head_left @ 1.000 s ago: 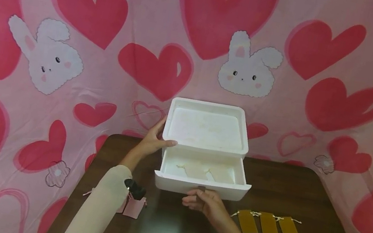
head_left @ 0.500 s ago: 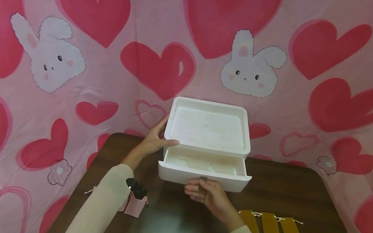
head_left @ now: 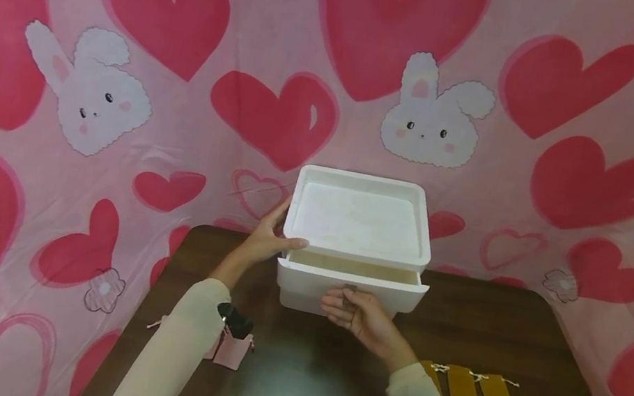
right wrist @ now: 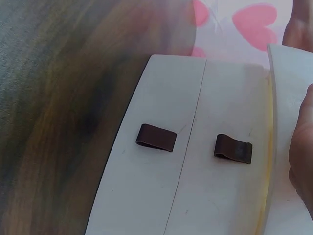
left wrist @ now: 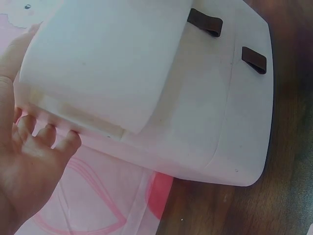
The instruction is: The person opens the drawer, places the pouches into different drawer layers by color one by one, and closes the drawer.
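Observation:
A white drawer unit (head_left: 361,216) with a shallow tray top stands at the back of the table. Its top drawer (head_left: 303,279) juts out partway, and what lies inside is hidden in the head view. My left hand (head_left: 263,242) holds the unit's left side, thumb over the front corner of the top rim and fingers along the side wall. At the drawer front, my right hand (head_left: 368,320) pinches the brown pull tab (head_left: 350,289). Below, the right wrist view shows two shut drawers, each with a brown loop tab (right wrist: 234,148).
Mustard drawstring pouches (head_left: 463,386) lie in a row on the dark wood table (head_left: 295,392), right of the unit; my right forearm overlaps one. Pink pouches (head_left: 232,351) lie at the left, partly behind my left sleeve. A pink heart-patterned cloth (head_left: 284,22) hangs behind.
My right hand has moved away from me with the top drawer, which has slid further into the unit. The cream pouches seen in it are now hidden. My left hand keeps its hold.

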### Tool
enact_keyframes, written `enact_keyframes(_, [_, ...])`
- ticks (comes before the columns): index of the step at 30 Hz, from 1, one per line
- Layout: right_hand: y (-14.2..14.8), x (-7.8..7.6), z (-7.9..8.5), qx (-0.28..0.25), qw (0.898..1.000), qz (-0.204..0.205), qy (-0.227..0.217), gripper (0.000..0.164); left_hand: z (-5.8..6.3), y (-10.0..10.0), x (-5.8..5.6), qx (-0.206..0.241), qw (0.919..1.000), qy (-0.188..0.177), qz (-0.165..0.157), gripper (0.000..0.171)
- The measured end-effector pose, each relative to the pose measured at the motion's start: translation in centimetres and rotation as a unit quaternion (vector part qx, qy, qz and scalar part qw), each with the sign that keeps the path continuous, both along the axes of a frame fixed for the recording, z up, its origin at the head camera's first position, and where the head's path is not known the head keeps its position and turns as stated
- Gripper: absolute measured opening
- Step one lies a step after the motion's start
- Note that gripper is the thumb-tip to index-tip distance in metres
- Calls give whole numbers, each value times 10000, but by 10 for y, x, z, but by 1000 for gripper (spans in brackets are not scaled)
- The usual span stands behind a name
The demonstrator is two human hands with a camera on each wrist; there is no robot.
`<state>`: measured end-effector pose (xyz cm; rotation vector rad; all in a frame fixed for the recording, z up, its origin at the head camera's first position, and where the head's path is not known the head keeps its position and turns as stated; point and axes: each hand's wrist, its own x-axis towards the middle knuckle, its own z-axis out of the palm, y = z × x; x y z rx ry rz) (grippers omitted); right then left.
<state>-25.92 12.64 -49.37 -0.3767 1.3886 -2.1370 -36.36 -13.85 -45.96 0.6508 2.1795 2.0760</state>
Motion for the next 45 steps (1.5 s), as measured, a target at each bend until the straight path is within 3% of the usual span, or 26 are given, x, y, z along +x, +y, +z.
enact_keyframes(16, [3, -32, 7, 380, 9985, -357, -138, 40, -2, 6, 0, -13, 10000, -14, -64, 106])
enact_keyframes(21, [3, -36, 7, 457, 9976, -410, -324, 37, -2, 6, 2, 39, 9999, 0, -96, 107])
enact_keyframes(30, [3, -36, 4, 393, 9982, -397, -203, 37, 0, 5, 1, 137, 9997, 72, -175, 107])
enact_keyframes(36, [5, -31, 1, -4, 9993, -194, -325, 40, -1, 3, 1, 88, 9999, 11, -139, 107])
enact_keyframes(40, [6, -27, -8, -362, 9981, 153, -465, 44, 0, 1, 3, 84, 9999, -62, -80, 106])
enact_keyframes(45, [10, -22, -26, -262, 9963, 663, -489, 54, 1, -1, 6, 158, 9998, -88, -80, 105])
